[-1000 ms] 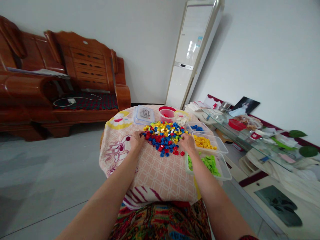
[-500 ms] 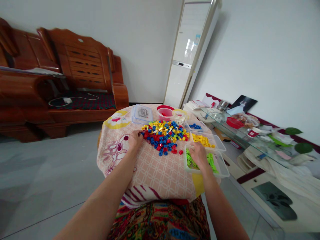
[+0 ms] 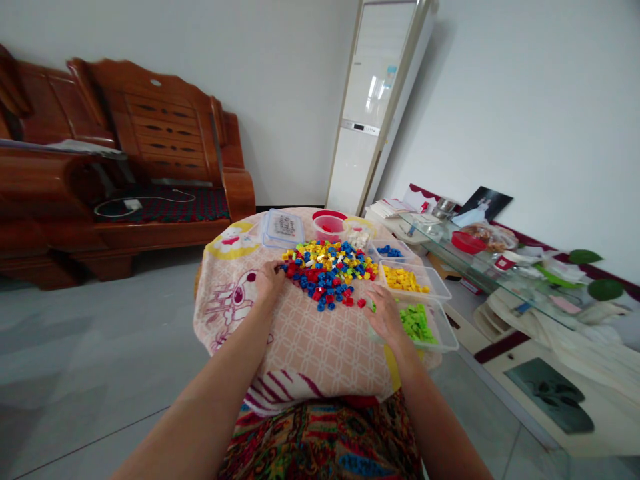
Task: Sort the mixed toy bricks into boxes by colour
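A pile of small red, blue, yellow and green blocks [image 3: 325, 267] lies on the cloth-covered round table [image 3: 310, 340]. My left hand [image 3: 270, 280] rests at the pile's left edge, its fingertips touching the blocks there; whether it grips one is too small to tell. Near the front left wall of the box of green blocks [image 3: 417, 323] is my right hand [image 3: 385, 311], fingers apart with nothing visible between them. Behind that box stands a box of yellow blocks [image 3: 405, 279], and farther back one of blue blocks [image 3: 389, 251].
At the table's back are a lidded clear box [image 3: 283, 228], a pink-red round tub [image 3: 328, 225] and a container of white blocks [image 3: 357, 237]. A cluttered glass shelf [image 3: 495, 273] stands on the right, a wooden sofa [image 3: 170, 147] on the left.
My right hand has moved left, from inside the box of green blocks to its left side, and its fingers have spread. My left hand has stayed by the pile.
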### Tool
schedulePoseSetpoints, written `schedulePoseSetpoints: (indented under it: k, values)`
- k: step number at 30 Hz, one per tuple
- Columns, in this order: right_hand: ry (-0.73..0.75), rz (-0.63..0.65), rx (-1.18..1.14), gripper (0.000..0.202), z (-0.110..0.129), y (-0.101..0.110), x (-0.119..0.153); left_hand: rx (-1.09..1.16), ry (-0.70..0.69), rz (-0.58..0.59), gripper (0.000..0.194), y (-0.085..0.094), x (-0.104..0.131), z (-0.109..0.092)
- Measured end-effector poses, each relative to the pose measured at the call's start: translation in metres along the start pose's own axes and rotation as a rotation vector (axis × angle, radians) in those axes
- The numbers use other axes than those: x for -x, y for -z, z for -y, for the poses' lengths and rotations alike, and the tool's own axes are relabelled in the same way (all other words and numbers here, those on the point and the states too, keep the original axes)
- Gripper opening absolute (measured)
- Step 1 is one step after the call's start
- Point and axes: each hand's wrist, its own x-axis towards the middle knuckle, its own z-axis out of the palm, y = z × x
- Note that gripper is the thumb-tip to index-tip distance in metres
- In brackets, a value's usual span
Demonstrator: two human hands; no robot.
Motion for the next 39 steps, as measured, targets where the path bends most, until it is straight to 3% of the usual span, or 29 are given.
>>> schedulePoseSetpoints:
  k: [19, 39]
  values:
    - [-0.029, -0.049, -0.002, 0.047, -0.050, 0.012, 0.005, 0.014, -0.025, 0.009, 0.043, 0.000, -0.001, 0.001]
    - [0.014, -0.053, -0.039, 0.049, -0.059, 0.012, 0.005, 0.025, -0.021, 0.001, 0.043, -0.001, -0.001, 0.003]
